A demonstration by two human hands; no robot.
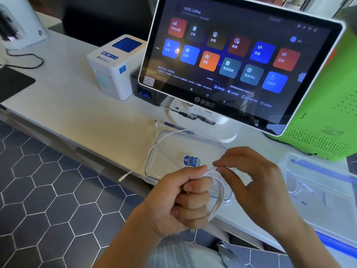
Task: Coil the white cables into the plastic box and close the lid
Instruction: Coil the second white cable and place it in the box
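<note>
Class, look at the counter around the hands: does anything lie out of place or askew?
Yes. The white cable trails loose across the clear lid, and its plug end hangs past the counter edge while both hands coil the rest.

free: bare counter [81,117] lying open left of the lid [173,151], toward the printer [114,66] | blocked: touchscreen [231,60] overhanging the back of the lid, green case [332,117] closing off the right rear | snag: loose cable [154,149] trailing across lid and off the counter edge | right: open box [318,190] sitting beside the hands
</note>
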